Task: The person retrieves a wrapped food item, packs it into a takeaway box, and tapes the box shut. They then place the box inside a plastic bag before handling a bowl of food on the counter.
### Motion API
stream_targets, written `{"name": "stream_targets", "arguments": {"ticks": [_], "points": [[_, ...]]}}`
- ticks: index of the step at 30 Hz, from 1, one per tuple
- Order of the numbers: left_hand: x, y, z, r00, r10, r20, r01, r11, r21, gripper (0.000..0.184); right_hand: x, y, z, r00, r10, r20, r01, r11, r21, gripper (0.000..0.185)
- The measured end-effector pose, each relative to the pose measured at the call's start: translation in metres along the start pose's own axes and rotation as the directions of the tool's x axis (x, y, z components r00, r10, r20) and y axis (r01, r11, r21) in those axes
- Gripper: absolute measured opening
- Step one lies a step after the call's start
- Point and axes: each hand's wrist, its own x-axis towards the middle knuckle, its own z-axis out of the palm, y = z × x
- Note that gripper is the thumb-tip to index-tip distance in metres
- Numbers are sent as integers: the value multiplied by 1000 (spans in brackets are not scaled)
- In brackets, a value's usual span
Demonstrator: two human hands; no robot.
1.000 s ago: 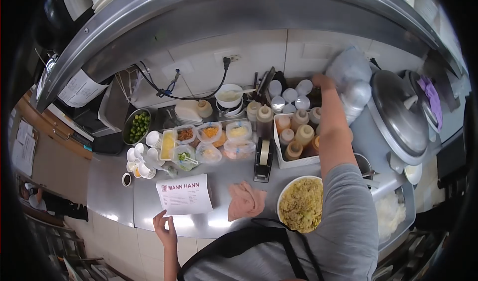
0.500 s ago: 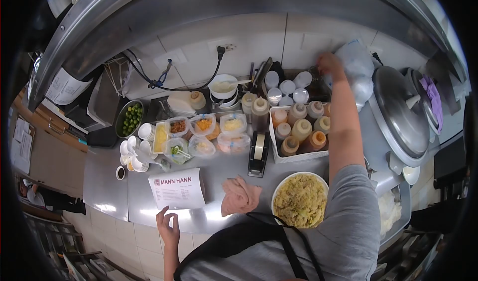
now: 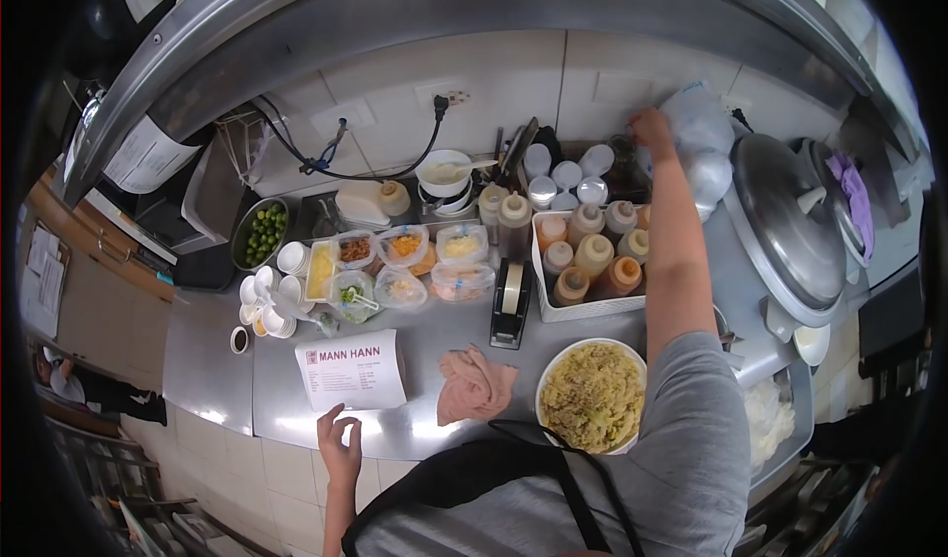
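Reaching toward the pale tiled wall (image 3: 509, 88) in the head view, the right hand (image 3: 650, 127) is beside a bulging translucent plastic bag (image 3: 696, 113), long axis running out from the wall; its grip is too indistinct to tell. The left hand (image 3: 341, 445), half-curled, apparently empty, is beside a white printed paper sheet (image 3: 351, 384), heading wallward.

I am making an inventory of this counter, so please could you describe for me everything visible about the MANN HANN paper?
The MANN HANN paper is a white, printed sheet with a small red logo at upper left, a large red heading and lines of print too small to read. It lies face up on the metal counter, near its front edge, left of the pink cloth and apart from it. The left hand is at its lower edge; whether they touch is unclear.
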Motion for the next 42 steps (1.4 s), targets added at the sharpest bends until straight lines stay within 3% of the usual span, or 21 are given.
{"name": "stream_targets", "arguments": {"ticks": [4,6,7,9,10,13,14,18,22,24,26,28,29,31,33,36,38,39,40,41,42], "points": [[-2,-3,-2,1000,-16,19,16,1000,-22,8,-1,0,0,989,-94,-118,84,993,-86,22],[-4,-8,0,999,-22,30,23,999,-48,10,-9,-9,-4,991,11,-135,20,975,221,25],[-4,-10,2,999,-29,22,30,998,-47,10,-13,-15,-5,991,0,-132,30,974,223,25],[4,-5,3,1000,-19,21,21,990,-142,12,-43,-55,-28,983,165,-75,-76,751,656,29],[9,0,3,995,-78,56,90,963,-254,13,-49,-64,-33,988,144,-63,-68,750,658,29],[29,14,2,962,-183,201,264,802,-536,17,-80,-117,-44,954,-208,215,-150,291,945,40],[39,19,1,951,-179,254,296,766,-570,19,-114,-150,-54,885,-381,266,-201,203,958,45],[90,44,-1,932,-72,355,335,546,-768,26,-255,-260,-50,712,-640,290,-212,198,957,67],[116,74,4,951,28,307,282,326,-902,28,-374,-308,8,448,-808,383,-513,118,850,73],[117,64,9,924,88,372,337,270,-902,26,-421,-326,26,465,-783,413,-575,87,813,73],[113,48,-3,904,127,409,344,355,-869,22,-452,-335,45,491,-746,450,-638,44,769,72],[107,40,-25,886,57,460,458,55,-887,20,-477,-342,64,593,-708,383,-674,-176,718,65],[107,17,-29,913,184,364,400,-236,-885,22,-491,-352,66,664,-571,482,-695,-234,680,46],[108,-7,-80,876,17,482,461,-326,-826,21,-496,-329,94,646,-572,505,-744,-324,585,25],[110,-55,-107,846,182,501,512,-541,-668,26,-491,-321,70,716,-408,567,-696,-348,628,18],[104,-88,-94,789,244,564,601,-498,-625,29,-490,-315,91,763,-429,483,-641,-408,650,18],[109,-79,-62,780,233,581,616,-456,-642,24,-525,-368,114,810,-109,576,-586,-174,791,17],[115,-71,-49,753,198,628,647,-400,-649,21,-531,-367,119,812,-90,576,-582,-175,794,17],[118,-71,-41,723,158,672,679,-339,-651,19,-539,-363,131,808,-169,565,-576,-25,817,18],[119,-99,-37,755,213,620,650,-371,-663,14,-543,-359,142,790,-250,560,-547,125,828,19],[118,-118,-42,749,220,625,657,-373,-655,14,-530,-334,143,793,-239,560,-546,127,828,19]]}}
